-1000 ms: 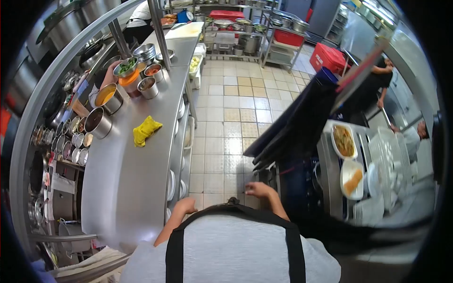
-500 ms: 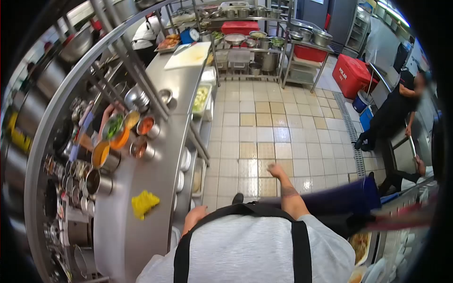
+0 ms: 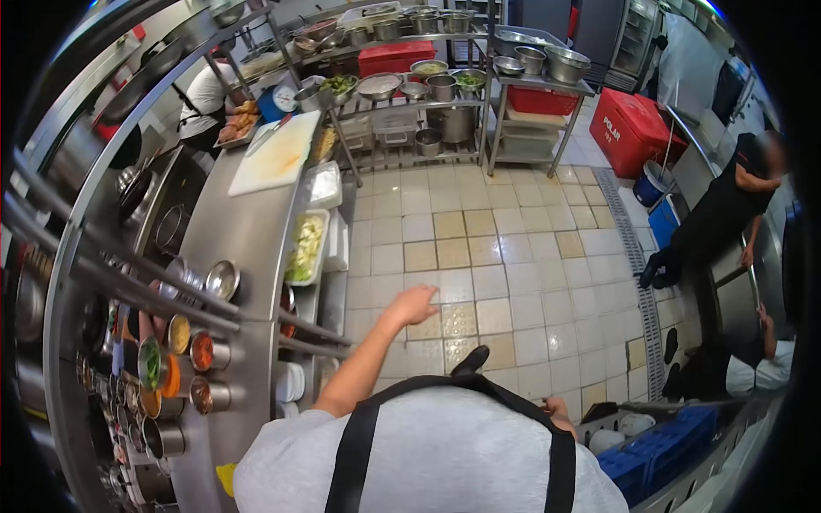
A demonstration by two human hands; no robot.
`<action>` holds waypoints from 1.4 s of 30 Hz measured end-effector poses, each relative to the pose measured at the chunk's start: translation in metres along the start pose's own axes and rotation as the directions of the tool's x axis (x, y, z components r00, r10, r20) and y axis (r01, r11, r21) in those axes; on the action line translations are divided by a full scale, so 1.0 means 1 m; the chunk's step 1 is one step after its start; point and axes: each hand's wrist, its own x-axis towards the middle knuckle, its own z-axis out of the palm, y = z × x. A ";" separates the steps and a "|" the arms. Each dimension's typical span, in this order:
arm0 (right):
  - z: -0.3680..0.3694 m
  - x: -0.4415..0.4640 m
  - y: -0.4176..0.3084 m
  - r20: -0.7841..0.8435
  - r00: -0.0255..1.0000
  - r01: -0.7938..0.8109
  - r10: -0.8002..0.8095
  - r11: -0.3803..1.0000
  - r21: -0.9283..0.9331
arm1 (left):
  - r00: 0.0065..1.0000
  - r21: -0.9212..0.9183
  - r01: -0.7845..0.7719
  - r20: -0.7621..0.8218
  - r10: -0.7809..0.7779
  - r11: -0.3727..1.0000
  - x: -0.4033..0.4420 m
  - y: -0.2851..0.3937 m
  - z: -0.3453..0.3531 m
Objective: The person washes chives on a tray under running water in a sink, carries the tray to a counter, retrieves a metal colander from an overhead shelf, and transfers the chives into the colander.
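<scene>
My left hand (image 3: 416, 305) reaches forward over the tiled floor (image 3: 492, 278), holding nothing, its fingers loosely apart. Low beside my body, my right hand (image 3: 560, 412) is partly hidden by my shirt and apron strap. Its visible fingers are loosely bent, and I see nothing in them. One dark shoe (image 3: 470, 360) shows ahead of my body. Left of me runs a steel counter (image 3: 248, 295). On its shelf below, a white tub of chopped pale-green food (image 3: 306, 244) is the nearest container to my left hand.
Pots of sauces and herbs (image 3: 205, 350) crowd the left counter. Ahead stand a cutting board (image 3: 278, 154), a rack of steel bowls (image 3: 379, 85) and a red cooler (image 3: 637, 132). At right are a person in black (image 3: 718, 201), another person's sleeve (image 3: 761, 369) and a blue crate (image 3: 658, 453).
I have moved forward along the counter. My left arm has swung forward and my right arm back to my side. The yellow cloth is now mostly hidden behind my shoulder.
</scene>
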 end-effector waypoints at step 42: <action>-0.565 0.346 -0.798 -0.020 0.942 0.335 -0.336 0.941 -0.036 | 0.684 -0.034 0.367 0.687 -0.244 0.930 1.029 0.132 0.141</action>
